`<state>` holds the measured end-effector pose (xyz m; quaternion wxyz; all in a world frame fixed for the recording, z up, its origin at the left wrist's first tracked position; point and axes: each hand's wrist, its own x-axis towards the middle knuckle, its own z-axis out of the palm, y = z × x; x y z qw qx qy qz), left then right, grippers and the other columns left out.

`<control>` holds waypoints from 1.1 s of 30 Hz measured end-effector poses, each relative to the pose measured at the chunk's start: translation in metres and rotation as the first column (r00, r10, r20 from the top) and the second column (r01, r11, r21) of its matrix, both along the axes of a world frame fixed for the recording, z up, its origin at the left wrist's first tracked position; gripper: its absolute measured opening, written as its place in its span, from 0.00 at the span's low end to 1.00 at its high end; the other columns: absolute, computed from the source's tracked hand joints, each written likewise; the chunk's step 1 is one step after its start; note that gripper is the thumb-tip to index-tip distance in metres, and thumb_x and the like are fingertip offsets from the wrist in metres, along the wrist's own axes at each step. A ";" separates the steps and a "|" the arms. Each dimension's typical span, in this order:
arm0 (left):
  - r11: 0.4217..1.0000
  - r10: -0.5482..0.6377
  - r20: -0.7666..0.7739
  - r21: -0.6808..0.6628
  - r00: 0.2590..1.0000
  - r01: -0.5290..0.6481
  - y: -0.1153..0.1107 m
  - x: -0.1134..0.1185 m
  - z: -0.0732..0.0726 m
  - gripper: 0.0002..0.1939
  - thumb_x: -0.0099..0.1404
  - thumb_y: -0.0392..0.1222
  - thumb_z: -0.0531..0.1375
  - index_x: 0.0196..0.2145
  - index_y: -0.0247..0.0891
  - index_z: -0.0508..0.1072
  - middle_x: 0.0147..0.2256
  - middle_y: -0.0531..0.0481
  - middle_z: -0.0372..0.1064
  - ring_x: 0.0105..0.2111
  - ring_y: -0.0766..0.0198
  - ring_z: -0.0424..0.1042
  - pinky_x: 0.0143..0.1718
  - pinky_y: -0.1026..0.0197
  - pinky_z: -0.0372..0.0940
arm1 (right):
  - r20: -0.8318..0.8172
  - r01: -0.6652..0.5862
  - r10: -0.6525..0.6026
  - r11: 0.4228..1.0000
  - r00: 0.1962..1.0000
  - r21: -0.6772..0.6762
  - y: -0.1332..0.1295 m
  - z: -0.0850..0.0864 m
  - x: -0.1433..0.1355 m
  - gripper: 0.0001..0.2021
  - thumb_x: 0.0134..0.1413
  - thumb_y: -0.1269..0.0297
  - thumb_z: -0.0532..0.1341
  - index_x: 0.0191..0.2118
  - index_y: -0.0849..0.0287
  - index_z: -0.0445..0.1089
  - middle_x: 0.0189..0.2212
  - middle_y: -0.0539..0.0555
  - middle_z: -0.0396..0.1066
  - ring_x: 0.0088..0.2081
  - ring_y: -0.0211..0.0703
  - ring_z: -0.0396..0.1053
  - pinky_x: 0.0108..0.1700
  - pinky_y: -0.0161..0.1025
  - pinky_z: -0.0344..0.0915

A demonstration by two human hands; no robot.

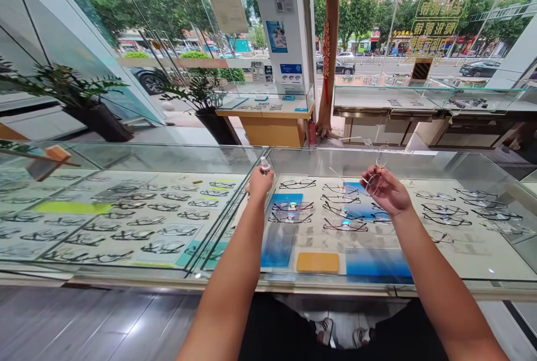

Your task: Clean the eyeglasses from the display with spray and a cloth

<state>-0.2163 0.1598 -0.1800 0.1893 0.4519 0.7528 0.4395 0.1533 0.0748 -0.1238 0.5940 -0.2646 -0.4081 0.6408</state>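
Observation:
My left hand [259,184] is closed around a small spray bottle [264,164] with a white top, held upright over the glass display case [289,160]. Most of the bottle is hidden behind my fingers. My right hand [393,193] pinches a pair of thin-rimmed eyeglasses [372,184] above the same case, farther right. One round lens rim hangs below the fingers; the other parts are faint against the glass. Under both hands, several eyeglasses [344,226] lie in rows inside the case, partly on blue sheets [277,243].
A yellow-orange flat block [318,263] lies near the case's front. Another glass case [138,159] joins on the left, with a wooden-looking stand [52,159] over it. Potted plants [94,117], a red fire extinguisher [311,131] and other display counters [272,123] stand beyond.

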 end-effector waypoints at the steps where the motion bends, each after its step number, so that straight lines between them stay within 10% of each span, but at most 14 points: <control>1: 1.000 0.028 0.023 -0.003 0.999 -0.028 0.000 0.000 0.001 0.09 0.61 0.41 0.63 0.38 0.43 0.65 0.44 0.38 0.76 0.56 0.34 0.72 0.60 0.26 0.54 | 0.008 0.007 -0.007 1.000 1.000 0.004 0.000 0.000 0.000 0.17 0.42 0.49 0.79 0.31 0.48 0.74 0.37 0.50 0.76 0.44 0.48 0.75 0.57 0.53 0.72; 5: 0.992 0.007 0.139 0.123 0.990 -0.025 -0.003 0.010 0.013 0.08 0.63 0.42 0.59 0.39 0.44 0.61 0.41 0.43 0.72 0.55 0.43 0.72 0.61 0.36 0.59 | 0.020 0.027 -0.028 0.999 0.999 0.022 -0.002 0.001 -0.002 0.17 0.42 0.48 0.79 0.31 0.48 0.75 0.37 0.51 0.76 0.44 0.50 0.75 0.56 0.55 0.73; 10: 0.896 -0.350 0.277 0.377 0.895 0.233 -0.015 0.047 0.031 0.13 0.62 0.48 0.53 0.44 0.44 0.59 0.41 0.47 0.68 0.44 0.56 0.73 0.47 0.52 0.70 | 0.029 0.014 -0.015 0.999 0.999 0.039 -0.005 0.002 -0.006 0.17 0.40 0.49 0.80 0.30 0.48 0.76 0.34 0.49 0.77 0.42 0.46 0.75 0.56 0.51 0.72; 16: 0.682 -0.728 0.367 0.472 0.579 0.558 -0.058 0.102 0.040 0.18 0.58 0.58 0.57 0.39 0.43 0.63 0.32 0.48 0.66 0.33 0.58 0.70 0.30 0.56 0.68 | 0.128 0.053 -0.061 0.997 0.990 0.064 -0.012 0.000 -0.022 0.18 0.37 0.49 0.81 0.28 0.52 0.78 0.32 0.51 0.80 0.39 0.46 0.75 0.53 0.50 0.70; 21: 0.532 -0.816 0.517 0.494 0.260 0.687 -0.086 0.120 0.054 0.36 0.67 0.78 0.38 0.29 0.43 0.62 0.29 0.44 0.63 0.31 0.56 0.69 0.30 0.49 0.72 | 0.248 0.035 -0.053 0.997 0.967 0.075 -0.019 -0.008 -0.045 0.19 0.37 0.46 0.81 0.28 0.54 0.80 0.31 0.52 0.81 0.36 0.45 0.74 0.46 0.46 0.68; 28: 0.590 -0.794 0.167 0.449 0.585 0.671 -0.078 0.123 0.034 0.36 0.67 0.80 0.44 0.28 0.42 0.63 0.28 0.48 0.64 0.30 0.58 0.66 0.36 0.51 0.68 | 0.345 -0.044 0.012 0.995 0.939 0.087 -0.026 -0.012 -0.058 0.17 0.41 0.48 0.80 0.29 0.54 0.80 0.30 0.52 0.80 0.38 0.46 0.76 0.46 0.45 0.69; 33: 0.621 -0.745 0.060 0.428 0.665 0.657 -0.078 0.122 0.026 0.34 0.63 0.79 0.54 0.29 0.42 0.66 0.28 0.51 0.63 0.31 0.59 0.62 0.36 0.55 0.60 | 0.400 -0.057 0.008 0.992 0.916 0.109 -0.027 -0.013 -0.061 0.18 0.42 0.46 0.79 0.29 0.54 0.79 0.29 0.52 0.79 0.37 0.46 0.74 0.44 0.45 0.68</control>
